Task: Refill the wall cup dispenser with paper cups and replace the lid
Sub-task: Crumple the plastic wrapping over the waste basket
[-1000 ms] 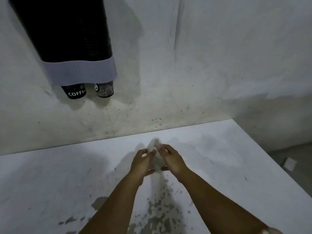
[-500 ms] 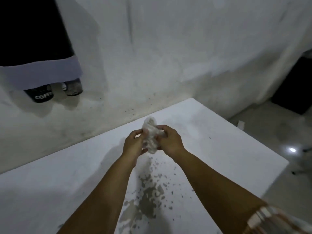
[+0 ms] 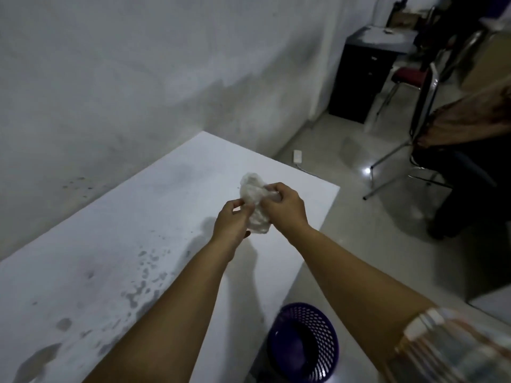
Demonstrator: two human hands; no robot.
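Had both hands up over the table (image 3: 116, 244), left hand (image 3: 231, 226) and right hand (image 3: 284, 207) pinched tight on a crumpled plastic wrap (image 3: 254, 201) between them. Purple bin (image 3: 304, 344) sat at 5 o'clock. Dispenser wasn't in view.

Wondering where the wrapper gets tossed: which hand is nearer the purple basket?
Right. The right hand is above the basket's side; the left hand is farther over the table.
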